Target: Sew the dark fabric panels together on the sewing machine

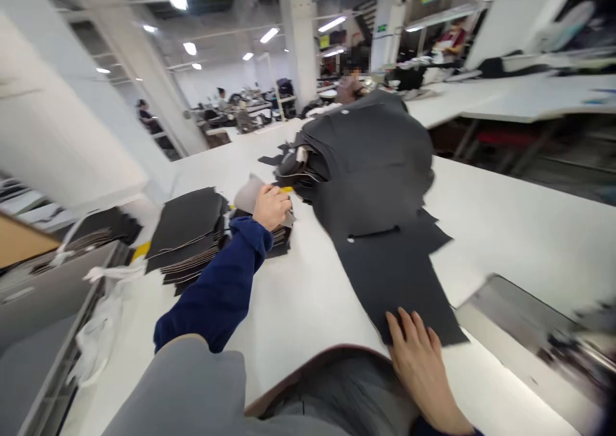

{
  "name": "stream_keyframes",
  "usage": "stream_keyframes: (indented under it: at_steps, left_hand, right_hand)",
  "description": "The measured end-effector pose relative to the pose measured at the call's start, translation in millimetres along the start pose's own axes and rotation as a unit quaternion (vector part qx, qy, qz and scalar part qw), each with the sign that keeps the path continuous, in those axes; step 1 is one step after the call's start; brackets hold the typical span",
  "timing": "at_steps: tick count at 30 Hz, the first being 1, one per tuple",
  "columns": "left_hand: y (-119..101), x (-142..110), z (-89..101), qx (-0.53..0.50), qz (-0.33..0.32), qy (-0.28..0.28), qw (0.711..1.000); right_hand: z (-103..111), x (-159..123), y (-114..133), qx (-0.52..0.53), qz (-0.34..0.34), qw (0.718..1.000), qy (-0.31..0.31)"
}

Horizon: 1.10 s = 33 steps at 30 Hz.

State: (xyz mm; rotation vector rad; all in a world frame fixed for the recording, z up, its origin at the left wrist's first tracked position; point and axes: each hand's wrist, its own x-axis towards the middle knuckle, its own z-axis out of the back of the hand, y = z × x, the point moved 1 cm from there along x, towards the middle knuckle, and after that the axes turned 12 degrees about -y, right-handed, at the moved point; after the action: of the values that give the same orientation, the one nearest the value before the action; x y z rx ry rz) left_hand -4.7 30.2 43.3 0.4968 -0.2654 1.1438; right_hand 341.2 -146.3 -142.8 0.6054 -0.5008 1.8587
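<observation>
My left hand (pixel 272 206) reaches forward with its fingers curled closed on a light grey fabric piece (pixel 248 194), whose edges show on both sides of the hand. Beneath it lies a small stack of dark cut pieces (pixel 280 242). My right hand (pixel 418 352) rests with fingers stretched out on the near end of a long dark fabric panel (pixel 394 282). That panel has a slot and runs up to a large heap of dark fabric pieces (pixel 370 141) on the white table (pixel 298 308).
Left of my left arm lies a taller stack of dark pieces (pixel 187 224). A grey bin (pixel 43 333) borders the table, white cloth strips (pixel 96 336) hanging beside it. A sewing machine (pixel 529 346) stands at right, partly blurred. People work in the background.
</observation>
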Motion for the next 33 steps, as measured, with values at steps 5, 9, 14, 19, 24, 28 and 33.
stream_keyframes:
  at_steps: [5,9,14,19,24,28,33]
  left_hand:
    - [-205.2,18.8,-5.9,-0.232,-0.487,-0.014,0.842]
    - [-323.6,-16.7,-37.0,-0.339,-0.572,0.053,0.745]
    - [-366.3,-33.9,-72.3,-0.325,-0.423,0.113,0.838]
    - [-380.2,-33.9,-71.3,-0.319,-0.525,0.121,0.780]
    - [-402.9,-16.3,-67.1,-0.301,-0.535,0.106,0.782]
    - [-423.2,1.8,-63.4,-0.280,-0.473,0.070,0.833]
    - [-441.9,19.2,-60.9,-0.264,-0.458,0.125,0.839]
  right_hand:
    - [12.6,-24.3,19.5,0.018,-0.100,0.994,0.027]
    - [41.8,-68.3,25.3,-0.007,-0.228,0.974,0.006]
    - [75.7,-102.7,28.9,-0.033,-0.325,0.945,-0.018]
    - [73.7,-112.2,27.0,0.008,-0.276,0.959,-0.071]
    - [69.0,-116.1,23.1,0.017,-0.252,0.963,-0.092]
    - [70.4,-116.3,20.4,0.012,-0.216,0.975,-0.058]
    - [71.1,-116.3,19.1,0.013,-0.220,0.975,-0.019]
